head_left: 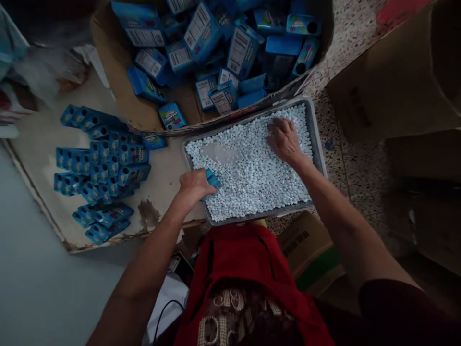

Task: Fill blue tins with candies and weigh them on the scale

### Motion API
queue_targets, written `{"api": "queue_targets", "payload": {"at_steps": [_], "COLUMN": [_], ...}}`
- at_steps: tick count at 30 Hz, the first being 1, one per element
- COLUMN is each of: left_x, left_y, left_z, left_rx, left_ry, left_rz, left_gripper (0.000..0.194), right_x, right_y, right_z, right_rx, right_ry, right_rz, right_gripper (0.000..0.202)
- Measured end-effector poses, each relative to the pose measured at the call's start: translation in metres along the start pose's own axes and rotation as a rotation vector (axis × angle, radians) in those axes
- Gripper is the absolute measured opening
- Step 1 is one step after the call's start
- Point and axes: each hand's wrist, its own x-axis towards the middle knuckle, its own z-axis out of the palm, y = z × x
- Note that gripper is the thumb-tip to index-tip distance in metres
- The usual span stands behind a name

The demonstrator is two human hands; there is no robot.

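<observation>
My left hand (196,185) is closed round a small blue candy box (212,179) at the left side of a grey tray (319,144). The box is tilted low over the tray, and my fingers cover much of it. Small pale blue and white candies (252,178) fill the tray, with a thin patch near its upper left where the bottom shows. Toward the tray's upper right, my right hand (284,139) rests on the candies. Its fingers are bent and somewhat apart, with the tips partly hidden.
Beyond the tray stands a large cardboard box (108,62) with many blue candy boxes (245,48) jumbled inside. Rows of blue boxes (104,163) stand at the left on a worn white table (169,168). Brown cartons (389,72) are on the speckled floor at right.
</observation>
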Motion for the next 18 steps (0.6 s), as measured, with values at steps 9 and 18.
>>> {"api": "queue_targets", "payload": {"at_steps": [9,18], "left_x": [0.028,0.044], "left_y": [0.071,0.083], "left_z": [0.023,0.026], "left_rx": [-0.104,-0.148], "left_ry": [0.03,0.12], "left_rz": [0.116,0.203], "left_gripper": [0.054,0.051], "right_x": [-0.023,-0.03], "right_y": [-0.044,-0.092], "right_z": [0.061,0.089], "right_rx": [0.105,0.91], "right_ry": [-0.037,0.23], "right_rz": [-0.017,0.448], "right_gripper": [0.062,0.069]}}
